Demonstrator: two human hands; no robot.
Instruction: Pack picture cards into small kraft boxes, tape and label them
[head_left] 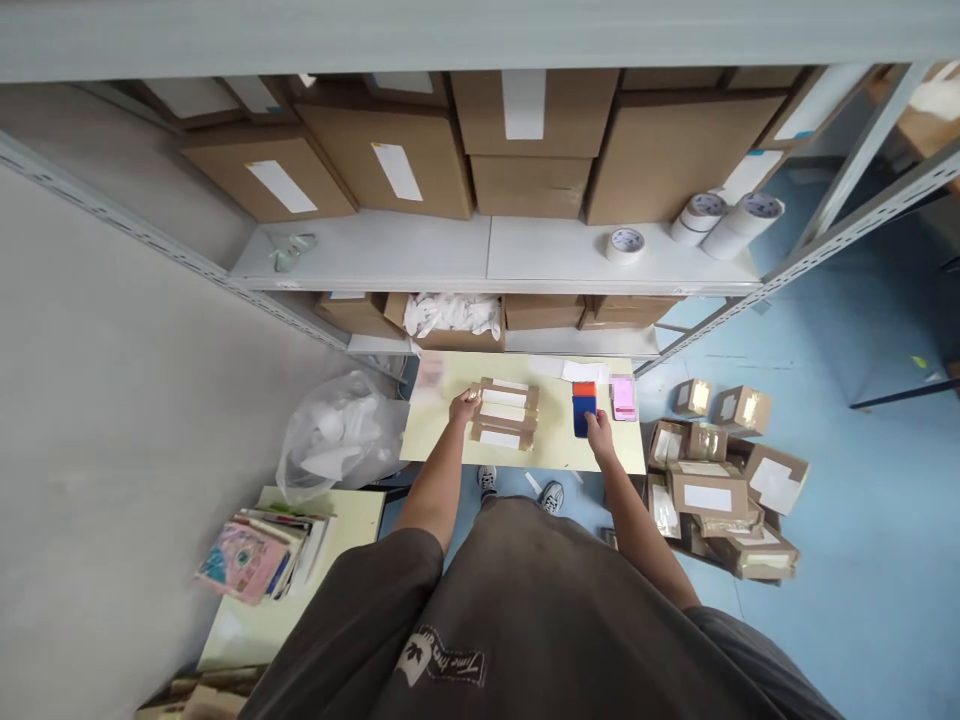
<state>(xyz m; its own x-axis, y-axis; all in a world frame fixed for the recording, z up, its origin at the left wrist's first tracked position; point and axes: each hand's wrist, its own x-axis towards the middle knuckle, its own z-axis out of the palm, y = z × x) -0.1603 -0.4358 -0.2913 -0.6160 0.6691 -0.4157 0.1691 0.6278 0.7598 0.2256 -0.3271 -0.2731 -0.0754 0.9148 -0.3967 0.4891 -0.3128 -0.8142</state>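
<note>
My left hand (463,406) is closed on the left end of small brown cardboard boxes (527,411), which lie together on the pale yellow table and carry white labels. The fingertips there are too small to make out fully. On the right, my right hand (598,430) grips a flat blue object with an orange-red top end (583,398); its exact kind does not show. It is just over the tabletop, and I cannot tell whether it touches. A pink rectangular item (623,397) lies to the right of that hand. Behind the blue object is a white paper strip (585,371).
A metal shelf (420,250) beyond the table (559,445) bears large cartons and white tape rolls (625,245). Packed boxes (706,497) are heaped on the floor at right. At left are a clear plastic bag (337,435) and a side table with books (251,560).
</note>
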